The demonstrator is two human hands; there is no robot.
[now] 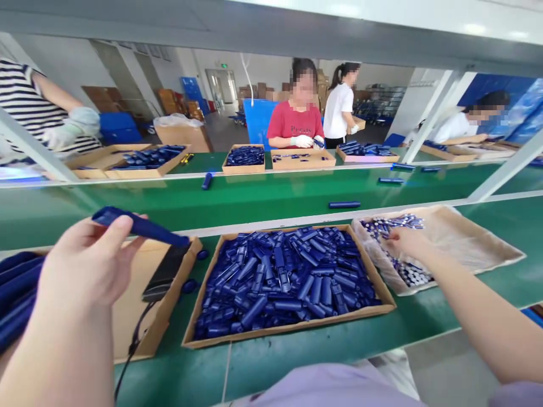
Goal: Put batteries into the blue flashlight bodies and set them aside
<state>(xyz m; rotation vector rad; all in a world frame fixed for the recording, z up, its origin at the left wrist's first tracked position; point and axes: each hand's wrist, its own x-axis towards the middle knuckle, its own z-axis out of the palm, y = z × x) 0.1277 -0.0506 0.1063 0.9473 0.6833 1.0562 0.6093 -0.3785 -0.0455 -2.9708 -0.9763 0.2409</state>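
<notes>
My left hand (95,254), raised at the left, pinches a dark blue plastic tube (142,224) between thumb and fingers. The tube is tilted, its narrower end pointing right. At the right my right hand (409,242) reaches into a lined tray (462,240) that holds small silvery and blue parts (413,275). Its fingers are closed among these parts; what they pinch is too small to make out. Between my hands stands a cardboard tray (292,330) full of dark blue plastic casings (275,277).
A cardboard box (127,333) with a black object (163,271) and cord stands left, near more blue tubes (19,294). Beyond runs a green conveyor (263,195) carrying loose blue tubes (344,204). Co-workers sit behind it with trays. Slanted white posts (436,116) flank the view.
</notes>
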